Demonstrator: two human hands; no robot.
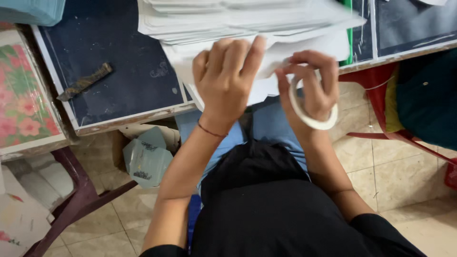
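Paper fills the far middle of the view: a thick stack of white sheets [238, 19] lies on the dark blue tabletop [109, 62], and its near edge overhangs the table's edge above the person's lap. Judging by how things lie, the work with the tape is at an early or middle point, since a white tape roll [312, 112] is in hand, yet no strip drawn off it can be made out, and whether any sheet is already taped cannot be told.

The left hand [226, 78] is curled, back towards the camera, its fingers bent up against the near edge of the sheets and pressing or pinching them; the grip itself is hidden behind the knuckles. The right hand [309, 81], just right of it, has the tape roll hanging round its fingers like a loose ring, and the fingers are bent, their tips meeting at the sheets' edge.

On the left of the tabletop lies a small dark tool [85, 82], well apart from both hands. A flowered pink board [21, 95] sits at the far left, a pale green carton [145, 157] lies on the tiled floor below, and a red chair frame [381, 95] stands on the right.
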